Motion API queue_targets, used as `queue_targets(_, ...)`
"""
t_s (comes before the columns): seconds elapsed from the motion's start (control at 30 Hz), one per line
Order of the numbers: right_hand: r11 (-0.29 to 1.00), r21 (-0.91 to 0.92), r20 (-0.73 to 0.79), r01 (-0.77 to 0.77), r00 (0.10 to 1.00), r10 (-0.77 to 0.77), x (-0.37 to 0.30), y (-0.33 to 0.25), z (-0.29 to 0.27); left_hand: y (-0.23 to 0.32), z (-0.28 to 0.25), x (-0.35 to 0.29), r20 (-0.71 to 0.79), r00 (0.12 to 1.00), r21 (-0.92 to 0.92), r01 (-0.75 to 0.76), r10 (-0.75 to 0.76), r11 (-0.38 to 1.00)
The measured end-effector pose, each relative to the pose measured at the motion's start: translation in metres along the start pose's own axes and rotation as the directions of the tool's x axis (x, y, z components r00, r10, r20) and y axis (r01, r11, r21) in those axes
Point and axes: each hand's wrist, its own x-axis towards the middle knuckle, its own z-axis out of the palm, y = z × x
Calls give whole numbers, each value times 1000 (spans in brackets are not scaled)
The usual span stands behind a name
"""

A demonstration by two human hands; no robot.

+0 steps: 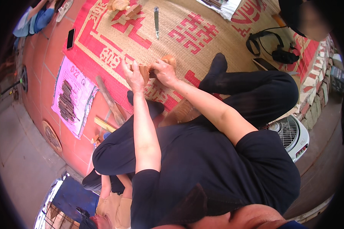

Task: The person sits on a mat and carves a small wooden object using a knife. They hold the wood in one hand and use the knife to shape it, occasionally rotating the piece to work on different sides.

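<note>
I sit on a red and straw-coloured woven mat point(214, 23) with both hands together over it. My left hand point(133, 79) is closed on a small brown wooden piece point(143, 72), holding it from the left side. My right hand point(165, 73) is closed against the piece's right side. Something small and dark shows at its fingertips, too hidden to name. Just beyond the right hand lies a lighter, rounded wooden piece point(169, 60), partly covered by that hand. A slim chisel-like tool point(156, 23) rests on the mat farther away.
A pink sheet point(80, 78) with several slim dark tools point(67, 103) lies left, beside a wooden mallet point(111, 100). Wood carvings point(120, 5) sit far left; a phone point(70, 39) lies on the mat's edge. Right are a strapped black device point(284, 55) and a fan point(288, 133). Other people sit nearby.
</note>
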Motion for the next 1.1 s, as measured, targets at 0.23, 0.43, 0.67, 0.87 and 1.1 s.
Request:
queue_targets(0.23, 1000, 3, -22, -19, 1000, 19, 10, 1, -12, -3, -1, 2, 43, 998, -72, 38, -35, 997)
queue_targets(0.43, 1000, -21, -49, -4, 999, 2, -5, -1, -2, -2, 1, 4, 6, 1000, -28, 28, -27, 999)
queue_targets(0.67, 993, 111, -59, 33, 998, -27, 16, -13, -14, -15, -8, 3, 45, 998, -179, 45, -38, 983)
queue_targets(0.87, 999, 14, 36, 42, 998, -43, 3, -7, -3, -3, -4, 0, 31, 999, -69, 28, -26, 997)
queue_targets(1.1, 988, -136, 115, 73, 992, -58, 14, 1, -11, -14, -5, 3, 53, 999, -136, 4, 3, 991)
